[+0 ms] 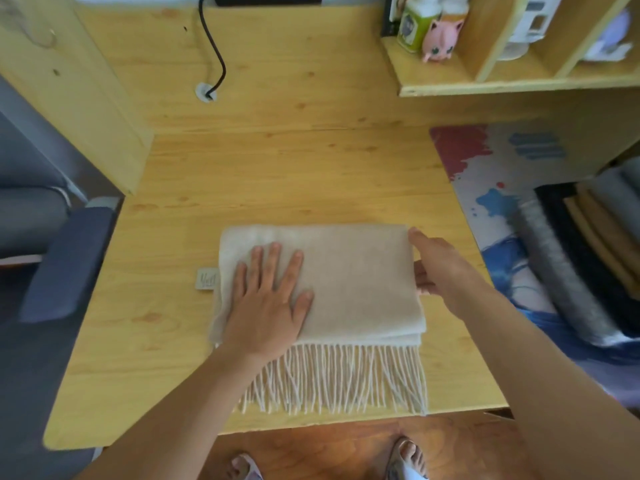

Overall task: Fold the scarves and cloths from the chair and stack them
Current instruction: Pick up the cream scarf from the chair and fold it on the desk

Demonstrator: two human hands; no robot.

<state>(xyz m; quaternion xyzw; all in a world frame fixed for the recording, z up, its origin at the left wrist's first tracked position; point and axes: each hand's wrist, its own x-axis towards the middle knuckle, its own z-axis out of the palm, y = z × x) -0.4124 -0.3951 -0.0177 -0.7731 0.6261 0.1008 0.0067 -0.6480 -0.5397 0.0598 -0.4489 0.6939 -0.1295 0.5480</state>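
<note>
A beige scarf (360, 278) lies folded into a rectangle on the wooden desk (277, 174), its fringe (339, 379) hanging toward the desk's near edge. My left hand (268, 303) presses flat on the left half of the scarf, fingers spread. At the scarf's right edge is my right hand (440, 268), with straight fingers against the fold and the thumb low by the edge. A small label (207, 279) sticks out at the scarf's left side. A stack of folded cloths (581, 258) in grey, black and tan lies at the right.
A dark chair (59, 268) stands at the left of the desk. A patterned mat (502, 188) covers the desk's right part. A shelf (485, 77) with bottles and a pink toy is at the back right. A black cable (214, 50) runs into a desk hole.
</note>
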